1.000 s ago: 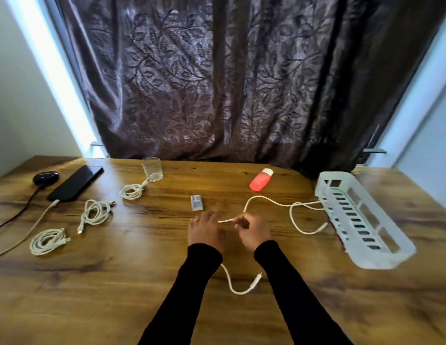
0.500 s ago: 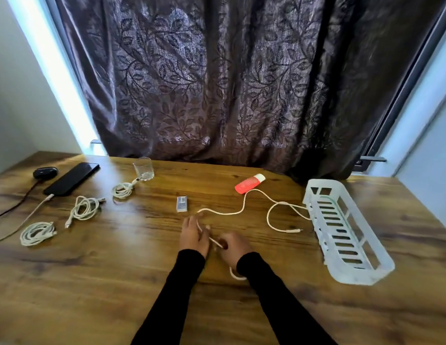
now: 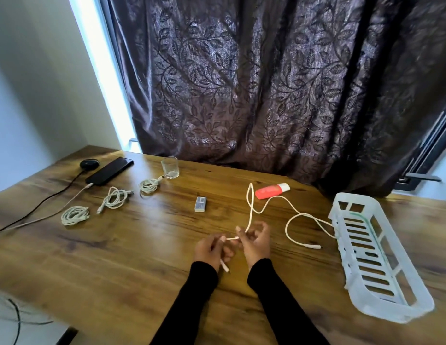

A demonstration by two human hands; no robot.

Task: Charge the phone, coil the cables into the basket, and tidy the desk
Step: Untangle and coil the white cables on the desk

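My left hand [image 3: 212,249] and my right hand [image 3: 255,241] both grip a loose white cable [image 3: 290,207] just above the desk's middle. One plug end hangs below my left hand; the rest loops back toward the red bottle and trails right to the white slotted basket [image 3: 381,260], its far plug lying beside the basket. The black phone [image 3: 110,170] lies at the back left with a charging cable plugged in. Three coiled white cables [image 3: 75,215] [image 3: 115,198] [image 3: 149,184] rest on the left half of the desk.
A clear glass [image 3: 170,166] stands at the back, a red bottle with a white cap [image 3: 271,191] lies on its side, a small grey box [image 3: 200,203] sits mid-desk, and a black case [image 3: 89,163] sits beside the phone. A dark curtain hangs behind the desk.
My hands lifted from the desk and drew the cable in, with its near end now hanging from my left hand. The view shifted so the desk sits lower and further right.
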